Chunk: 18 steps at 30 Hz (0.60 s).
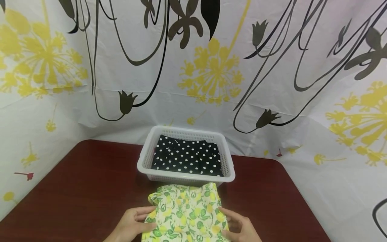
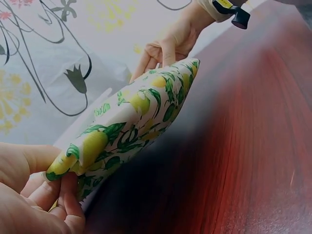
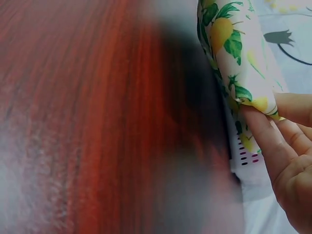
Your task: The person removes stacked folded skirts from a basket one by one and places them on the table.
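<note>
A folded cloth with a lemon-and-leaf print (image 1: 187, 211) is held up between both hands in front of the basket. My left hand (image 1: 131, 223) pinches its left edge, thumb on the near face and fingers behind. At the opposite edge my right hand (image 1: 242, 225) pinches it the same way. In the left wrist view the cloth (image 2: 131, 117) slants above the table, with the left hand (image 2: 39, 190) gripping its near corner. The right wrist view has the right hand (image 3: 287, 146) pinching a folded corner of the cloth (image 3: 239, 53).
Behind the cloth stands a white perforated plastic basket (image 1: 185, 176) holding a folded black cloth with white dots (image 1: 187, 156). Both sit on a dark red wooden table (image 1: 78, 188). A white floral-print sheet (image 1: 187, 74) hangs behind and along the sides.
</note>
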Motion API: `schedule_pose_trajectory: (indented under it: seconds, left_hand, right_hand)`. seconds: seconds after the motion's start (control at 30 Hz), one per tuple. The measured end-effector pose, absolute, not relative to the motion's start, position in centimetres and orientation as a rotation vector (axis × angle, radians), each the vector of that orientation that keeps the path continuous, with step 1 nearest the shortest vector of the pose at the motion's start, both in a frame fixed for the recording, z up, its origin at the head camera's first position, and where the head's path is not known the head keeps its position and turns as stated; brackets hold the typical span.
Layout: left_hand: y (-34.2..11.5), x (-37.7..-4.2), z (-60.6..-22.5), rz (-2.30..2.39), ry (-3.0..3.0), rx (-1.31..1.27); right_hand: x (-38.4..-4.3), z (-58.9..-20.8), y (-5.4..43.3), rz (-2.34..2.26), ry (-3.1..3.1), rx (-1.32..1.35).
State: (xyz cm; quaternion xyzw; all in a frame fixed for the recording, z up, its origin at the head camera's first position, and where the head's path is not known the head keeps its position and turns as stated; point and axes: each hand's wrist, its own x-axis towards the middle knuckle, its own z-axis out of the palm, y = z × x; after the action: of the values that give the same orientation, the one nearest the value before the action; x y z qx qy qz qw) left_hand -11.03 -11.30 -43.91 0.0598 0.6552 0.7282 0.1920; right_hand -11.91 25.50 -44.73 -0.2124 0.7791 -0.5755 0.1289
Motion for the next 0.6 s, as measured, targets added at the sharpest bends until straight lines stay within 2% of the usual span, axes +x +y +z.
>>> schedule_pose_trajectory:
  seconds: [0.2, 0.6]
  left_hand:
    - [-11.1, -11.8, -44.2, 2.015, 1.905, 0.178]
    - [-11.3, -13.4, -45.2, 1.985, 1.922, 0.152]
  right_hand:
    - [-12.7, -45.4, 25.2, -1.679, 2.214, -0.442]
    - [-13.7, -46.4, 24.6, -1.609, 2.315, -0.447]
